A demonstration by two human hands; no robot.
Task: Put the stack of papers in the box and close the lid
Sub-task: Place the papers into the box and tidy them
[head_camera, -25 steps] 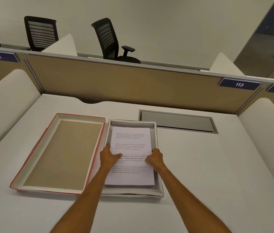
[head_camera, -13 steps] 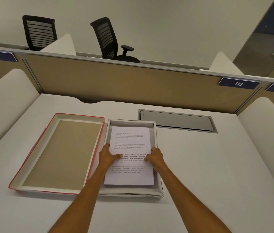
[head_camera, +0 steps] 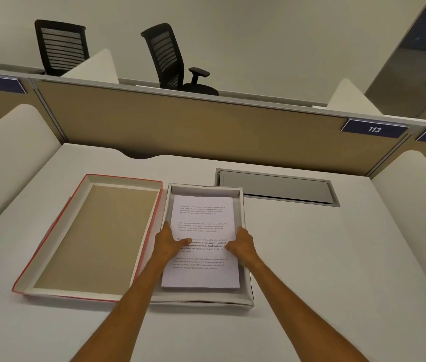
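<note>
A stack of white printed papers (head_camera: 202, 220) lies inside the shallow white box (head_camera: 206, 300) at the middle of the desk. My left hand (head_camera: 168, 244) grips the stack's left edge, thumb on top of the page. My right hand (head_camera: 242, 245) grips the right edge the same way. Left of the box, touching its side, the red-edged lid (head_camera: 49, 241) lies upside down, its brown inside facing up.
A grey metal cable hatch (head_camera: 276, 188) is set into the desk behind the box. Tan partition panels (head_camera: 206, 131) close off the back, padded white dividers stand at both sides. Black office chairs (head_camera: 170, 56) stand beyond the partition.
The stack has slid slightly farther into the box and settled lower, both hands still on its edges. The view has shifted a little.
</note>
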